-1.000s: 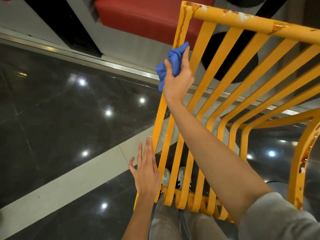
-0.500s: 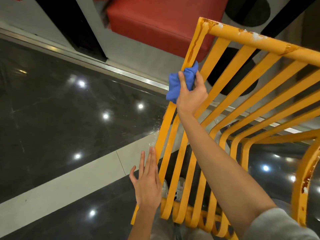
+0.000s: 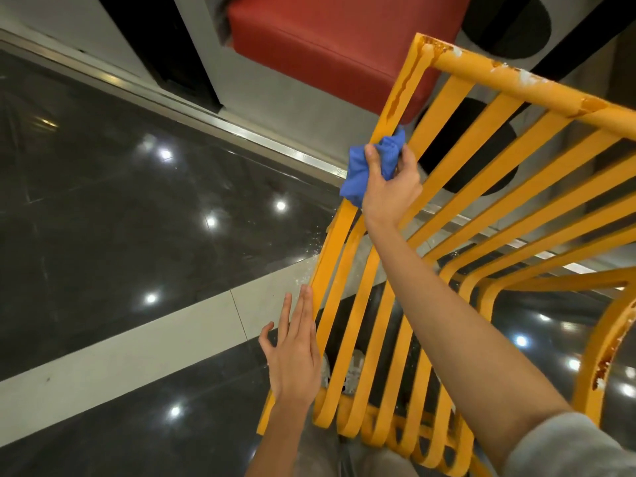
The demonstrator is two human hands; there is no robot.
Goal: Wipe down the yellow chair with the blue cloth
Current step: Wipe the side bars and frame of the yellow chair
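While the left hand point(image 3: 296, 352) is hovering flat and empty beside the yellow chair point(image 3: 447, 235), the right hand point(image 3: 390, 187) is gripping the bunched blue cloth point(image 3: 361, 170) against its outermost slat, with stained top rail and remaining slats apparently still awaiting wiping.

The slatted chair point(image 3: 457, 277) fills the right half of the view, its top rail farthest from the person and its slats running down toward them. The right hand point(image 3: 389, 187) holds the cloth point(image 3: 364, 166) against the chair's left side rail, high up near the top corner; the left hand point(image 3: 296, 352) lies lower, just beside that rail's outer edge. A cushioned bench point(image 3: 327, 46) stands behind the chair, and the tiled floor point(image 3: 137, 235) spreads to its left.
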